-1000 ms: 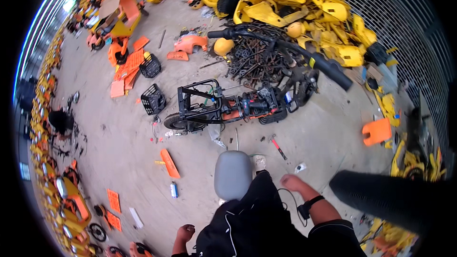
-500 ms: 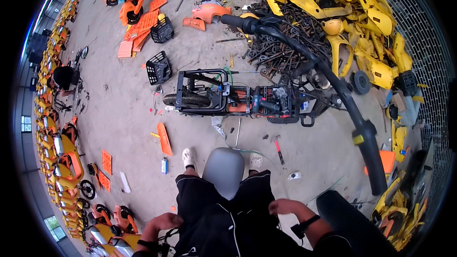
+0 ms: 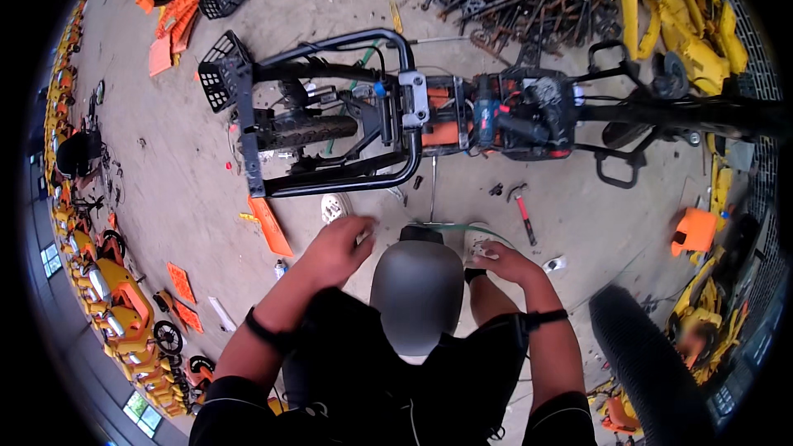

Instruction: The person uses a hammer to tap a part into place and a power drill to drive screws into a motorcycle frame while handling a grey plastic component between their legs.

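Left hand: the left hand (image 3: 340, 249) is loosely curled and free of any load I can see; it hovers beside the far left side of the seat, apart from it.
Right hand: the right hand (image 3: 502, 263) is released too, fingers partly bent, near the right side of the seat and above the right shoe (image 3: 477, 241).
Grey seat: the grey seat (image 3: 417, 297) lies between the person's knees, near the floor's (image 3: 165, 223) lower edge; its support is hidden.
Good hold: a steady grip on the seat would likely come from both palms on opposite sides at matching height, thumbs clear of the black part (image 3: 420, 234) at its far end.
Green hose: the green hose (image 3: 450, 225) runs just past that end toward the right shoe; better to keep foot and seat from snagging it.
Metal rod: a thin rod (image 3: 434, 190) lies between seat and frame, a probable trip point.
Scooter frame: the stripped scooter frame (image 3: 405, 49) stretches across the floor beyond the feet; a power drill (image 3: 487, 120) lies on it, so any knock there should be avoided.
Hammer: the red-handled hammer (image 3: 526, 223) lies right of the right shoe, toward the floor's right edge, best left outside the arm's path.
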`<action>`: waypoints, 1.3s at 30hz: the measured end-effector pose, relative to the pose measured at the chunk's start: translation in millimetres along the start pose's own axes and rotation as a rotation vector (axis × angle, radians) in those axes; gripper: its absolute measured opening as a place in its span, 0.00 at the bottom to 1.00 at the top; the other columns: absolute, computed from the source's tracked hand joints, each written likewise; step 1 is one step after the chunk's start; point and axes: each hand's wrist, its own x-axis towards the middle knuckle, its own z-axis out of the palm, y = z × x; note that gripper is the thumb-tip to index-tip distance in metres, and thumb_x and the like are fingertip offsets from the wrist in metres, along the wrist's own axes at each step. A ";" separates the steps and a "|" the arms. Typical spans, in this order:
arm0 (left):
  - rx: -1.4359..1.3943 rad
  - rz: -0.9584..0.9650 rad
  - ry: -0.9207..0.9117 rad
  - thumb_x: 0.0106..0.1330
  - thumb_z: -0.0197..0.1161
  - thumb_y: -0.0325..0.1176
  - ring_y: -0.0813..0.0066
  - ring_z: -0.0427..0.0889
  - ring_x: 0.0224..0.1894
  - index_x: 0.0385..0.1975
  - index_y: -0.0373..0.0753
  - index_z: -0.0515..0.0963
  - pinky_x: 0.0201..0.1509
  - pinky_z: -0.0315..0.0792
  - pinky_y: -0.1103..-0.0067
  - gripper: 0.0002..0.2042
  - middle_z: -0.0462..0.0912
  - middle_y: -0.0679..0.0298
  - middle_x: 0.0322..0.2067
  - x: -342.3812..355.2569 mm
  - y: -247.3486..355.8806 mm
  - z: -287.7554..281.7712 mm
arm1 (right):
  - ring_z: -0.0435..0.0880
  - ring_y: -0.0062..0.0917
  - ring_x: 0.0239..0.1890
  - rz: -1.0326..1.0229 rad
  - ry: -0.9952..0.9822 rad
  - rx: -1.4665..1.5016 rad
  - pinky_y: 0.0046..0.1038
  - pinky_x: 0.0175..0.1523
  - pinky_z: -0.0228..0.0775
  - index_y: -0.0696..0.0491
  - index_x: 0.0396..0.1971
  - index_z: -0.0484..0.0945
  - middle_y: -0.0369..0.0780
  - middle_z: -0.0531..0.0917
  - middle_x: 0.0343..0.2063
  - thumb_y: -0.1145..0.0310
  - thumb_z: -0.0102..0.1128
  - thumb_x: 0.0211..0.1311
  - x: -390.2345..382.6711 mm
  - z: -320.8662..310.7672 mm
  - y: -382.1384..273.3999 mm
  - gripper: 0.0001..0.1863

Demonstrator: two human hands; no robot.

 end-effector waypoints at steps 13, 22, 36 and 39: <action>-0.437 -0.573 -0.577 0.42 0.84 0.49 0.51 0.70 0.67 0.73 0.36 0.47 0.70 0.65 0.67 0.62 0.72 0.44 0.61 -11.9 -189.5 219.7 | 0.71 0.45 0.67 -0.093 -0.092 0.178 0.35 0.69 0.64 0.58 0.72 0.52 0.55 0.72 0.63 0.46 0.87 0.25 107.6 125.2 61.1 0.73; -0.530 -0.622 -0.676 0.44 0.83 0.52 0.52 0.70 0.67 0.72 0.33 0.51 0.69 0.66 0.67 0.59 0.72 0.44 0.61 -56.9 -215.4 248.5 | 0.75 0.44 0.63 0.082 -0.298 0.050 0.37 0.66 0.68 0.51 0.71 0.56 0.52 0.77 0.59 0.40 0.83 0.30 104.3 159.5 81.6 0.67; -0.283 -0.570 -0.813 0.33 0.87 0.50 0.49 0.74 0.63 0.67 0.28 0.54 0.67 0.69 0.66 0.62 0.73 0.41 0.58 -22.1 -201.1 233.3 | 0.68 0.43 0.67 -0.023 -0.156 0.248 0.37 0.70 0.62 0.53 0.70 0.57 0.51 0.69 0.64 0.49 0.88 0.23 97.9 173.9 94.2 0.68; -0.339 -0.633 -0.853 0.35 0.86 0.48 0.50 0.74 0.63 0.67 0.30 0.52 0.67 0.69 0.67 0.61 0.74 0.44 0.57 -23.9 -198.1 234.2 | 0.69 0.43 0.67 0.014 -0.186 0.260 0.37 0.70 0.63 0.54 0.70 0.57 0.51 0.69 0.64 0.50 0.88 0.23 100.3 175.3 95.8 0.68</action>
